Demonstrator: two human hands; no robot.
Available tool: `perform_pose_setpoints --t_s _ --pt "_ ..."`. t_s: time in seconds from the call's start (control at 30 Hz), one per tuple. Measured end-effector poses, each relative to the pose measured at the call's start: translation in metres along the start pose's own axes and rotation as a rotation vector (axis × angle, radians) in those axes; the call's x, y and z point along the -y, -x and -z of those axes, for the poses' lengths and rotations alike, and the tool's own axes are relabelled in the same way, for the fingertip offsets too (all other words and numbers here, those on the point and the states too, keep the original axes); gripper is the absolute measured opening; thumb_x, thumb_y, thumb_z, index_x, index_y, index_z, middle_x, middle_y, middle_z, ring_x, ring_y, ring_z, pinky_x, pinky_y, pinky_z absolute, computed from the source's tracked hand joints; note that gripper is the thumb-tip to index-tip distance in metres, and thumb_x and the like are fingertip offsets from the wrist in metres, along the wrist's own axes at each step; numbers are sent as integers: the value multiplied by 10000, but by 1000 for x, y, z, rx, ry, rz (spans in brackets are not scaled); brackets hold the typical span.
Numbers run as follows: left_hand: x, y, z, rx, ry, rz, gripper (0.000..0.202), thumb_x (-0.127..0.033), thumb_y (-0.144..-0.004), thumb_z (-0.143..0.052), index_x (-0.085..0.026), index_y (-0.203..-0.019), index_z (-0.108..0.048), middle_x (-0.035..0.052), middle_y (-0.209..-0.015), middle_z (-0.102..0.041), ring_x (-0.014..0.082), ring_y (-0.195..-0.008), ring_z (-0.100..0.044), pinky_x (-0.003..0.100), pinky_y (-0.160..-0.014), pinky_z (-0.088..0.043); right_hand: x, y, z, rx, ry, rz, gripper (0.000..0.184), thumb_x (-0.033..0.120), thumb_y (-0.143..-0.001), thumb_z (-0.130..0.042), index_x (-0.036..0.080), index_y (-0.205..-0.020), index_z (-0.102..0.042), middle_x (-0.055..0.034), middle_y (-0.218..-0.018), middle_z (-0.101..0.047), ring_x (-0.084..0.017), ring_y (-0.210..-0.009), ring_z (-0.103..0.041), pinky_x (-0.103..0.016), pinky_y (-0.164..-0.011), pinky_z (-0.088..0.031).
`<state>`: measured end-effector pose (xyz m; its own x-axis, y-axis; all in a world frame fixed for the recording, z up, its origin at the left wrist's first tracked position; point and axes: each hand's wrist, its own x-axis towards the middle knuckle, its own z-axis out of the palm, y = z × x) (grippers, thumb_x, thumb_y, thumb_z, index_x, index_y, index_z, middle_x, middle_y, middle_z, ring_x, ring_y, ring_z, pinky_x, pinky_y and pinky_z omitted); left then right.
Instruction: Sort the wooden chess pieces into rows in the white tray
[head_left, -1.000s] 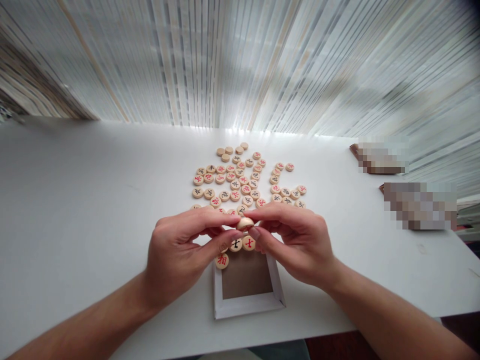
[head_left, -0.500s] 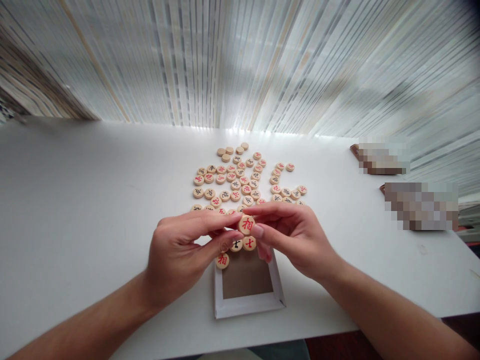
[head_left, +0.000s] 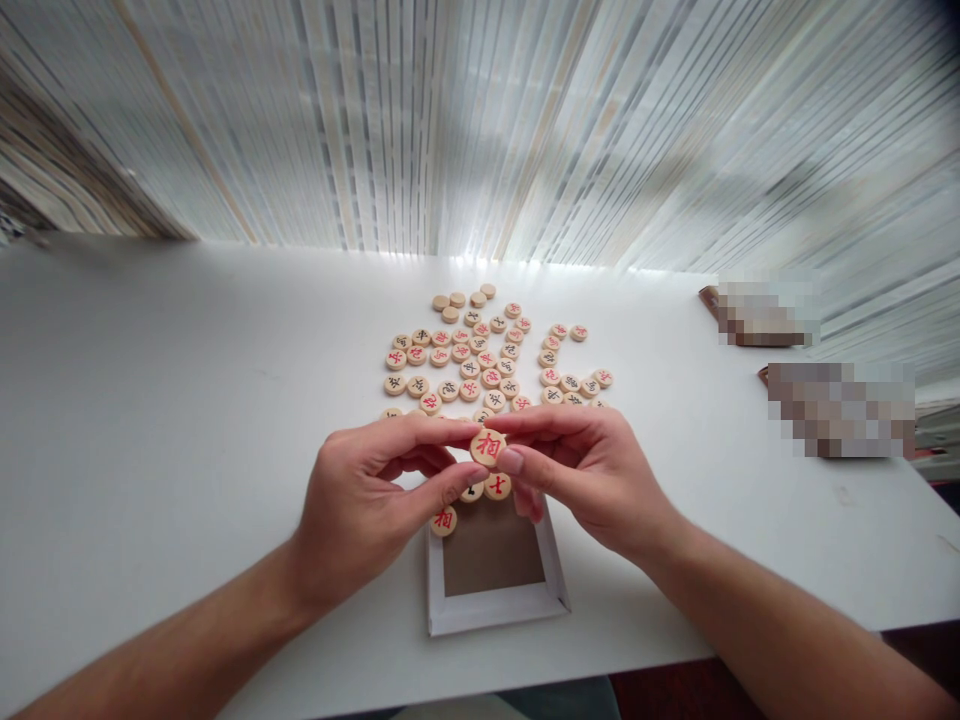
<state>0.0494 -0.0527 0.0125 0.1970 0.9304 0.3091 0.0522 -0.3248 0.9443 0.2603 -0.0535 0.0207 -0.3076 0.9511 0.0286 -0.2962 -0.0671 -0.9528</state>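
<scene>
A round wooden chess piece (head_left: 488, 446) with a red character faces me, pinched between both hands above the table. My left hand (head_left: 360, 505) grips its left side with thumb and forefinger. My right hand (head_left: 592, 475) pinches its right side the same way. Just below lies a shallow white cardboard box (head_left: 450, 608) with a brown floor. Three pieces (head_left: 497, 486) rest along the box's far edge. Beyond the hands, several more wooden pieces (head_left: 487, 355) with red or black characters lie spread on the white table (head_left: 187, 420).
Two blurred-out objects (head_left: 840, 410) sit at the table's right side. A striped curtain (head_left: 480, 130) hangs behind the far edge. The table's near edge runs just below the box.
The held piece was edge-on a second ago; it has been turned so its red character faces me. Both hands stay in nearly the same spot.
</scene>
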Motion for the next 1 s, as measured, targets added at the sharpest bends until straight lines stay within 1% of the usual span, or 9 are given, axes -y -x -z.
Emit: perform_pose_setpoints --t_s 0.13,0.2,0.27,0.37,0.47,0.6,0.73,0.87,1.0 --pt "0 1 1 23 23 32 242 -145 -859 -881 -188 -1097 -859 44 -906 -861 172 -715 -825 211 -649 -713 -1 1 3 20 37 38 167 220 -941 -843 243 -1099 -891 4 -605 -741 -97 -481 -665 -180 -476 -594" --pt "0 1 0 37 25 35 260 -135 -872 -866 -189 -1126 -854 48 -936 -860 173 -749 -828 216 -673 -718 -1 0 4 22 50 62 161 223 -981 -797 240 -1111 -889 6 -582 -728 -101 -486 -675 -182 -485 -598" --pt "-1 1 0 48 26 22 274 -126 -879 -856 -195 -1144 -849 49 -954 -853 171 -767 -825 219 -684 -718 -1 0 4 12 60 76 155 218 -972 -802 237 -1097 -892 4 -588 -735 -106 -482 -677 -186 -472 -595" --pt "-2 1 -1 69 39 14 270 -127 -901 -833 -202 -1160 -841 52 -963 -835 171 -754 -816 230 -656 -715 1 -1 3 -12 88 87 137 231 -936 -841 218 -1060 -897 -6 -592 -741 -114 -464 -665 -197 -442 -580" --pt "-1 1 -1 87 57 1 276 -120 -913 -816 -204 -1175 -833 63 -982 -818 180 -765 -813 250 -656 -718 2 0 2 -12 107 97 148 240 -925 -854 211 -1065 -894 -15 -619 -753 -114 -471 -667 -200 -450 -580" --pt "2 1 0 88 46 -42 323 -108 -884 -846 -228 -1184 -837 56 -995 -807 172 -780 -803 246 -677 -714 2 2 1 -2 96 102 147 203 -918 -853 214 -1061 -884 -20 -683 -780 -113 -502 -688 -196 -480 -598" --pt "4 2 2 78 -4 -70 349 -123 -860 -882 -252 -1183 -850 51 -999 -818 163 -797 -801 234 -723 -712 1 4 0 1 138 122 206 137 -846 -900 207 -1036 -864 -16 -753 -810 -106 -524 -709 -175 -502 -605" --pt "4 2 1 68 -54 -107 381 -95 -858 -870 -275 -1193 -852 29 -1000 -839 138 -788 -800 200 -740 -706 0 3 0 -11 239 194 179 139 -855 -887 188 -1021 -840 -29 -793 -811 -116 -563 -723 -191 -515 -604" --pt "3 2 -2 90 -81 -120 400 -86 -892 -827 -281 -1242 -834 23 -1023 -861 142 -772 -817 205 -739 -714 -2 2 1 -24 334 278 128 187 -888 -867 176 -1007 -820 -61 -877 -813 -129 -617 -725 -222 -537 -611"
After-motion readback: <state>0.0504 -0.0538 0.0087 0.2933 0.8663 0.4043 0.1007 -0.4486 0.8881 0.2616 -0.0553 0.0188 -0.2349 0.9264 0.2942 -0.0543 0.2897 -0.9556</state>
